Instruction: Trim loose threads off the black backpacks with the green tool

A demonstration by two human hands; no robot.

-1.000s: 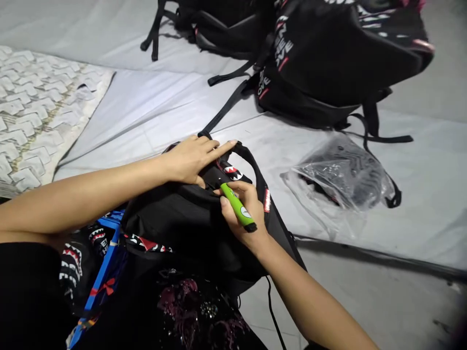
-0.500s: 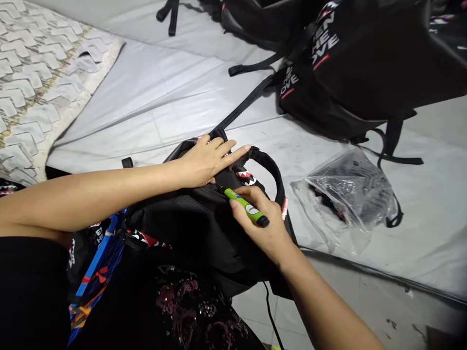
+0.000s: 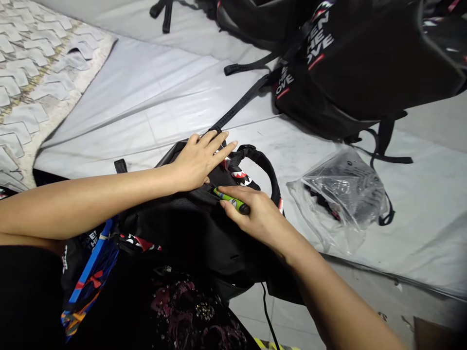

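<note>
A black backpack [image 3: 175,223] with red-and-white shark-tooth print lies across my lap and the table edge. My left hand [image 3: 199,158] presses on its upper part, fingers stretched out and apart. The left thumb rests near a fold in the fabric. In my right hand [image 3: 251,206] is a slim green pen-like tool [image 3: 231,200] with a black end. Its tip meets the fabric just beside my left thumb, and I cannot make out the tip's shape. A looped black strap [image 3: 268,170] curves up behind my right hand.
More black backpacks [image 3: 365,68] with white lettering stand on the white-covered table [image 3: 138,97]. A clear plastic bag [image 3: 343,194] with dark items lies to the right. White arrow-shaped pieces [image 3: 40,82] cover a sheet at the left. A blue strip [image 3: 87,267] hangs at lower left.
My right hand has moved slightly left and up, and the green tool now sits closer to my left thumb. My left hand stays on the backpack. The whole view has shifted a little.
</note>
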